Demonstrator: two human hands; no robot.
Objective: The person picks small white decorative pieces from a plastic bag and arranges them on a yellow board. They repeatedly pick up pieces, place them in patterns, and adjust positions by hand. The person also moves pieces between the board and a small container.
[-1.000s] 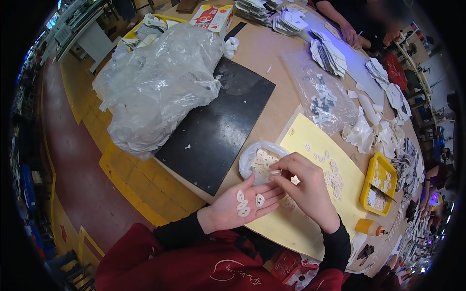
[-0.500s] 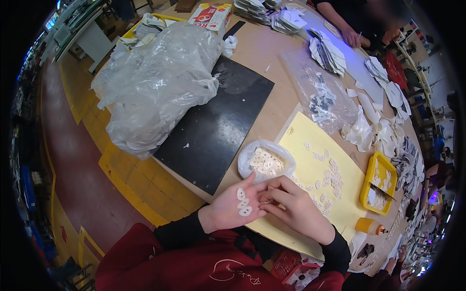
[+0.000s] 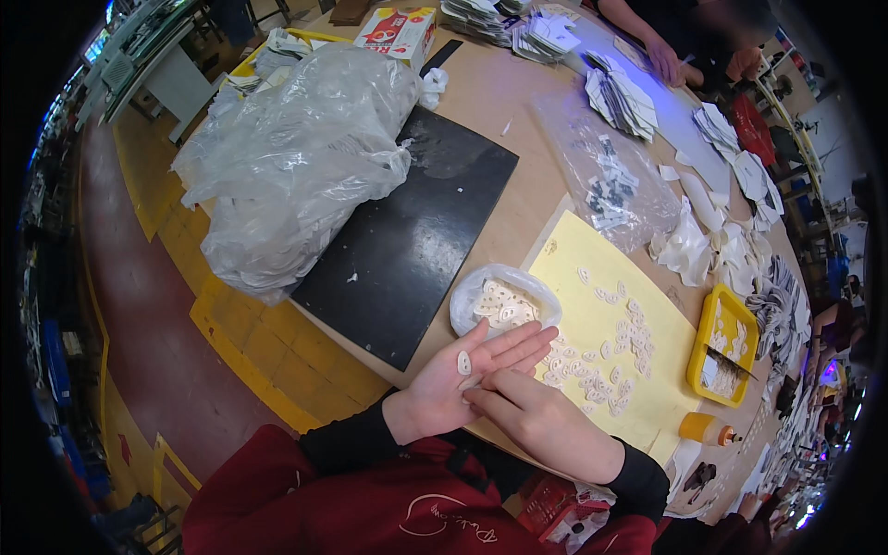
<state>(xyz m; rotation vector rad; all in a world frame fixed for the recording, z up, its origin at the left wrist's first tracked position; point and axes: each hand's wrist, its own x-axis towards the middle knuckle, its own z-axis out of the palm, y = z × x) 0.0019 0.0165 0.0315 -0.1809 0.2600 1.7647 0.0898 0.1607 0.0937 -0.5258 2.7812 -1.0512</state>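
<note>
My left hand lies palm up with its fingers stretched out. A small white oval piece with holes rests on its palm. Over the palm, my right hand has its thumb and fingertips pinched on another such piece, mostly hidden by the fingers. Just beyond the left fingers stands a bowl lined with a clear plastic bag, holding many similar pale pieces. More oval pieces lie scattered over a yellow sheet to the right.
A black board and a large clear plastic bag lie to the left. On the right are a yellow tray and an orange-yellow bottle. Stacked pieces stand farther back, near another person's hand.
My left fingers have straightened out. My right hand has moved left and down onto the palm, where the lower oval pieces are now largely covered by its fingertips.
</note>
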